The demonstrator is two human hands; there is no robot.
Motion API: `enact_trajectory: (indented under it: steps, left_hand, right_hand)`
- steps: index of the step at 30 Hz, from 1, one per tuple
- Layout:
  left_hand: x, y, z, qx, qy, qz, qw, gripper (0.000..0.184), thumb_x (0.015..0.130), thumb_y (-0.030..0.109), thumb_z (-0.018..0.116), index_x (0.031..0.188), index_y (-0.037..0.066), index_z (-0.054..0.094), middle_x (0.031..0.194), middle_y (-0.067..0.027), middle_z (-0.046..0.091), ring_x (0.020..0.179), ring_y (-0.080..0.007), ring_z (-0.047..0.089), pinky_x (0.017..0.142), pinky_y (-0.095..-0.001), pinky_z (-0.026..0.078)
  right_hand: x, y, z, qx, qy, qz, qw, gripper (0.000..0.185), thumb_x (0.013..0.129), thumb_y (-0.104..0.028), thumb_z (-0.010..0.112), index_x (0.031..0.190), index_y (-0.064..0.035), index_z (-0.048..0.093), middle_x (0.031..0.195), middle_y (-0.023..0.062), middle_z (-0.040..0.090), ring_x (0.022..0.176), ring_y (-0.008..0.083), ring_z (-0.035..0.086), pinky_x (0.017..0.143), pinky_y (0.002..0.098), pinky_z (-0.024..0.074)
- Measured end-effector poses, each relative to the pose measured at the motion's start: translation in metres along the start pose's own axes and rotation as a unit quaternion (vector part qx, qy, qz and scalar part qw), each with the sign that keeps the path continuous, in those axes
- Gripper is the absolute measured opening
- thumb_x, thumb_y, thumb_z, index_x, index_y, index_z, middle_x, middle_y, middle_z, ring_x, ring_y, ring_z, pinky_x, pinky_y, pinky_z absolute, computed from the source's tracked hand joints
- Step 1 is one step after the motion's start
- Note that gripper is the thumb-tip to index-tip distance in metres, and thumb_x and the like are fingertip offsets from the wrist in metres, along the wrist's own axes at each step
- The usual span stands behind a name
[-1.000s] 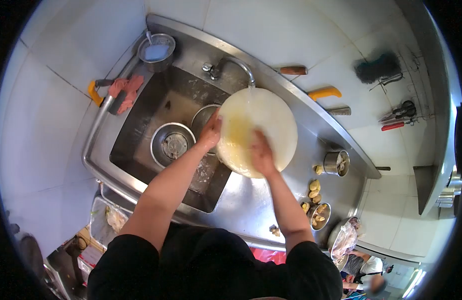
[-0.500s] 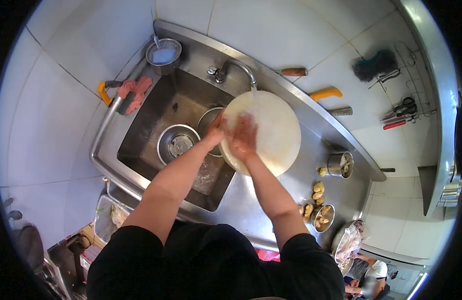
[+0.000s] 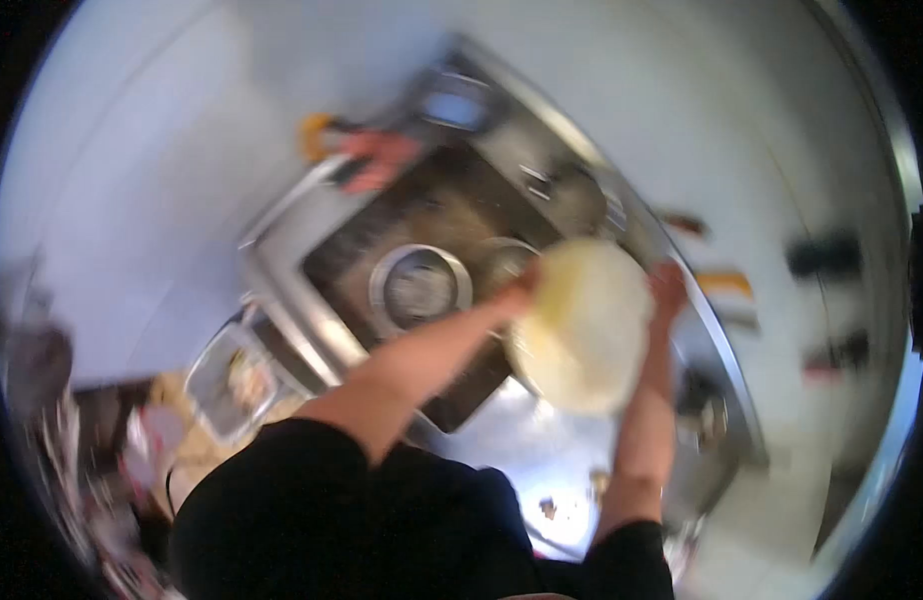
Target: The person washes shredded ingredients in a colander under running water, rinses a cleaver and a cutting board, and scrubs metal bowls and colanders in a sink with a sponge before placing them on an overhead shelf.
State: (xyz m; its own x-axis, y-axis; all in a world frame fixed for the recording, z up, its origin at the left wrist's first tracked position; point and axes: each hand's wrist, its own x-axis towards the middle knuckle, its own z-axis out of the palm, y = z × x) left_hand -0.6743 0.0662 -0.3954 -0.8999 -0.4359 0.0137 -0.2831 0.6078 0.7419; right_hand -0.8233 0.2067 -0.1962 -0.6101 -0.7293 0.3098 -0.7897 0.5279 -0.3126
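A thick, round, off-white cutting board (image 3: 592, 335) is tilted over the right side of the sink, blurred by motion. My left hand (image 3: 522, 288) is closed on its left edge, with the fingers partly hidden. At the far right edge, my right hand (image 3: 668, 288) grips the board; its fingers are smeared. Behind the board's upper edge stands the curved faucet (image 3: 615, 213). Down in the sink, a round metal bowl (image 3: 379, 290) sits left of the board, and a second metal bowl (image 3: 504, 247) is partly covered by it.
A pink cloth (image 3: 384, 162) hangs at the sink's left rim, near a metal pot holding a blue sponge (image 3: 454, 109). Orange-handled (image 3: 724, 283) and other tools line the back wall. A clear plastic bin (image 3: 204, 390) stands below left. Small food pieces (image 3: 548, 508) lie on the counter.
The view has turned and blurred. My right hand has gone from the board's face to its far right edge, and the board has tilted away from lying flat under the running water.
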Motion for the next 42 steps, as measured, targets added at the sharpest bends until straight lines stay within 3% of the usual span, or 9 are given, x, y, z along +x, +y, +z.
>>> enact_trajectory:
  steps: [6, 11, 14, 16, 26, 29, 31, 34, 42]
  left_hand:
    - [-0.037, 0.102, -0.055, -0.249, 0.234, -0.151, 0.928, 0.055, 0.097, 0.026, 0.052, 0.149, 0.011, 0.042, 0.157, -0.0151, 0.036, 0.146, -0.0353, 0.032, 0.12, -0.048, 0.028]
    - [-0.096, 0.076, -0.012, -0.092, 0.243, 0.124, 0.958, 0.068, 0.077, 0.021, 0.072, 0.139, 0.003, 0.05, 0.142, -0.0234, 0.051, 0.135, -0.0385, 0.046, 0.109, -0.0476, 0.042]
    - [-0.124, 0.102, -0.072, -0.157, 0.029, 0.012, 0.987, 0.073, 0.086, 0.026, 0.07, 0.151, 0.014, 0.04, 0.165, -0.0166, 0.016, 0.142, -0.0466, 0.034, 0.113, -0.0523, 0.037]
    - [-0.134, 0.104, -0.099, -0.155, -0.057, 0.049, 0.985, 0.069, 0.087, 0.026, 0.069, 0.15, 0.014, 0.043, 0.155, -0.0315, 0.031, 0.139, -0.0472, 0.038, 0.112, -0.0501, 0.038]
    - [-0.145, 0.07, -0.091, -0.21, 0.05, 0.183, 0.959, 0.04, 0.093, 0.028, 0.062, 0.126, 0.006, 0.059, 0.124, -0.0239, 0.061, 0.11, -0.042, 0.061, 0.088, -0.0553, 0.048]
    - [-0.153, 0.061, -0.117, -0.218, -0.048, 0.12, 0.967, 0.047, 0.094, 0.039, 0.062, 0.129, 0.008, 0.059, 0.122, -0.0238, 0.063, 0.11, -0.0381, 0.062, 0.09, -0.0544, 0.048]
    - [-0.154, 0.045, -0.122, -0.162, 0.006, 0.155, 0.974, 0.071, 0.09, 0.069, 0.055, 0.135, 0.014, 0.058, 0.126, -0.022, 0.063, 0.111, -0.0344, 0.064, 0.096, -0.0525, 0.047]
    - [-0.165, 0.043, -0.157, -0.095, -0.057, 0.001, 0.994, 0.062, 0.074, 0.031, 0.077, 0.13, 0.007, 0.063, 0.125, -0.0212, 0.065, 0.119, -0.0376, 0.061, 0.099, -0.0471, 0.049]
    - [-0.141, 0.028, -0.118, -0.093, -0.009, 0.05, 0.994, 0.052, 0.074, 0.036, 0.076, 0.118, 0.008, 0.071, 0.11, -0.0158, 0.072, 0.104, -0.0344, 0.068, 0.091, -0.0445, 0.053]
  right_hand:
    - [0.0, -0.106, 0.083, 0.022, -0.06, -0.118, 0.991, 0.04, 0.101, -0.032, 0.053, 0.131, -0.0048, 0.057, 0.126, 0.0105, 0.062, 0.111, 0.0231, 0.061, 0.091, 0.0407, 0.0497]
    - [-0.008, -0.16, 0.118, 0.101, -0.11, -0.14, 0.979, 0.042, 0.101, -0.033, 0.053, 0.131, -0.0048, 0.056, 0.126, 0.011, 0.062, 0.11, 0.0233, 0.061, 0.09, 0.0404, 0.0495]
    - [-0.014, -0.185, 0.132, 0.141, -0.146, -0.151, 0.967, 0.042, 0.101, -0.034, 0.054, 0.132, -0.0048, 0.056, 0.126, 0.0113, 0.062, 0.109, 0.0233, 0.061, 0.089, 0.0402, 0.0494]
    - [-0.017, -0.199, 0.136, 0.162, -0.164, -0.158, 0.96, 0.043, 0.1, -0.034, 0.054, 0.132, -0.0048, 0.055, 0.126, 0.0115, 0.062, 0.109, 0.0234, 0.061, 0.088, 0.0401, 0.0494]
    - [-0.036, -0.246, 0.141, 0.225, -0.249, -0.169, 0.927, 0.046, 0.099, -0.036, 0.056, 0.133, -0.0048, 0.053, 0.127, 0.0126, 0.062, 0.106, 0.0237, 0.062, 0.084, 0.0396, 0.0491]
    - [-0.04, -0.253, 0.141, 0.244, -0.276, -0.153, 0.917, 0.047, 0.099, -0.036, 0.057, 0.133, -0.0048, 0.053, 0.127, 0.0129, 0.062, 0.105, 0.0238, 0.062, 0.083, 0.0395, 0.049]
    - [-0.043, -0.255, 0.139, 0.26, -0.295, -0.139, 0.909, 0.048, 0.098, -0.037, 0.057, 0.134, -0.0048, 0.052, 0.127, 0.0131, 0.062, 0.105, 0.0238, 0.062, 0.082, 0.0393, 0.0489]
    - [-0.047, -0.254, 0.133, 0.29, -0.326, -0.102, 0.894, 0.049, 0.098, -0.037, 0.058, 0.134, -0.0049, 0.052, 0.127, 0.0134, 0.062, 0.104, 0.0239, 0.062, 0.081, 0.0392, 0.0488]
    - [-0.057, -0.227, 0.106, 0.388, -0.416, 0.072, 0.819, 0.052, 0.097, -0.039, 0.059, 0.135, -0.0049, 0.05, 0.128, 0.0142, 0.062, 0.102, 0.0241, 0.063, 0.078, 0.0388, 0.0485]
